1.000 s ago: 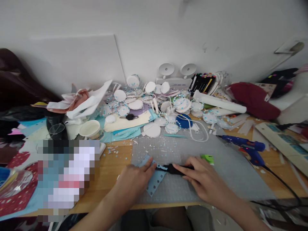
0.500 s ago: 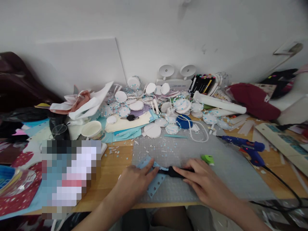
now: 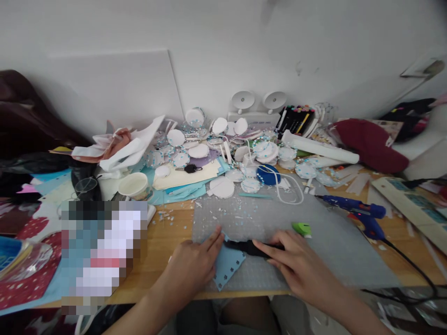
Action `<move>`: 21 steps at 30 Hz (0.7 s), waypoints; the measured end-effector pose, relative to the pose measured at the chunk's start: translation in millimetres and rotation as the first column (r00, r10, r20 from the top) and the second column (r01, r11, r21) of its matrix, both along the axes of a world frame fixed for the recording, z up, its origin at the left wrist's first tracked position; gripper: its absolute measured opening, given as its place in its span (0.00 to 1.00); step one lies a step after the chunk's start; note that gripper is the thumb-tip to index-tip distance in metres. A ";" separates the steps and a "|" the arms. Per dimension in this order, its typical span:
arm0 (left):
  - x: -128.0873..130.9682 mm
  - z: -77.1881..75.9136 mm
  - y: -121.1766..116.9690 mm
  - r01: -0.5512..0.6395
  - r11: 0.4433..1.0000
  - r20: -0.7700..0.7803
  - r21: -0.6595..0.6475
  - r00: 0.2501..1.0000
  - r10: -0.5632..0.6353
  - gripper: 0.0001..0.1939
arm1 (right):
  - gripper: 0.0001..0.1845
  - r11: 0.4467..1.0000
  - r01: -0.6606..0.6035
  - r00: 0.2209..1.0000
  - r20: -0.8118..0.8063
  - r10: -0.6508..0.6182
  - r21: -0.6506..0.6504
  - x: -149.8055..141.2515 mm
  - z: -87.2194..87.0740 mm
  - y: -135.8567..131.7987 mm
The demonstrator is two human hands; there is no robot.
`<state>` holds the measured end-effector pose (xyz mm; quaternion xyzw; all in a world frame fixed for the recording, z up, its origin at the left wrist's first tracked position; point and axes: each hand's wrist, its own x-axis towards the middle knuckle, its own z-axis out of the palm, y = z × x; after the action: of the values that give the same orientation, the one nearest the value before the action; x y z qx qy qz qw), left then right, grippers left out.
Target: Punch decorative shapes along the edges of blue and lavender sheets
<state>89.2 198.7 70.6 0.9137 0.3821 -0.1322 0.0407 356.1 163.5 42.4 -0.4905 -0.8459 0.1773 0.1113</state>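
I had the right hand (image 3: pixel 296 260) curled round a black tool (image 3: pixel 253 248), index finger stretched along the handle. The left hand (image 3: pixel 197 260) lay over a light blue sheet (image 3: pixel 228 264), fingers out straight and close together; I couldn't tell whether the thumb pinched it from below. The sheet sat near the front edge of a grey mat (image 3: pixel 314 274), between the hands, one corner toward the camera, small dark flower shapes along its lower-right side. The tool's left end reached over the sheet by the left fingertips; from my feed it looked like contact, but the tip was too dark to be sure. A green item (image 3: pixel 302 229) was just beyond the right hand. A blue glue gun (image 3: pixel 352 204) lay farther right, and white discs (image 3: pixel 222 187) were piled at the back, near a key (image 3: pixel 191 168).
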 end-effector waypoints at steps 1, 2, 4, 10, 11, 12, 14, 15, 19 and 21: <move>0.0 -0.2 -0.4 0.001 1.000 -0.001 -0.001 1.000 -0.001 0.31 | 0.30 1.000 -0.006 1.000 0.004 0.006 0.007 0.1 0.1 0.8; 0.1 -0.5 -0.8 0.003 1.000 -0.003 -0.002 1.000 -0.003 0.31 | 0.31 1.000 -0.009 1.000 0.011 0.009 0.016 -0.2 0.4 1.5; 0.5 -1.6 -1.3 0.005 1.000 -0.011 0.002 1.000 -0.005 0.31 | 0.31 1.000 0.001 1.000 0.029 -0.002 0.030 -1.7 1.1 2.7; 0.5 -3.1 -1.4 -0.037 0.999 0.000 0.004 0.999 0.037 0.31 | 0.31 1.000 -0.010 0.999 -0.036 0.009 -0.028 1.4 2.3 2.2; 0.4 -2.4 -1.4 -0.041 0.999 0.007 -0.003 0.999 0.041 0.31 | 0.30 0.999 -0.011 0.999 -0.048 0.009 -0.041 3.0 2.2 2.2; 0.7 -1.5 -1.4 -0.043 0.999 0.011 -0.008 0.999 0.043 0.31 | 0.29 0.999 -0.009 0.998 -0.056 0.006 -0.050 4.0 2.3 2.3; 2.9 0.6 -1.3 -0.055 0.998 0.007 -0.008 0.998 0.055 0.33 | 0.28 0.998 -0.009 0.998 -0.069 0.005 -0.061 4.2 3.2 3.2; 5.0 1.6 -1.2 -0.062 0.998 0.001 -0.003 0.998 0.062 0.34 | 0.28 0.998 -0.014 0.997 -0.075 0.009 -0.066 3.3 4.1 3.7; 17.1 3.6 0.0 -0.073 0.997 -0.036 0.040 0.997 0.074 0.32 | 0.27 0.996 -0.014 0.998 -0.067 0.008 -0.092 0.3 9.0 1.9; 21.9 4.5 1.3 -0.049 0.998 -0.036 0.048 0.998 0.050 0.28 | 0.27 0.995 -0.004 0.999 -0.055 -0.001 -0.101 2.0 9.9 -1.9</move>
<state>111.1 200.0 75.1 0.9020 0.4084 -0.1388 0.0152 358.1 161.6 52.3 -0.4898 -0.8329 0.2332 0.1093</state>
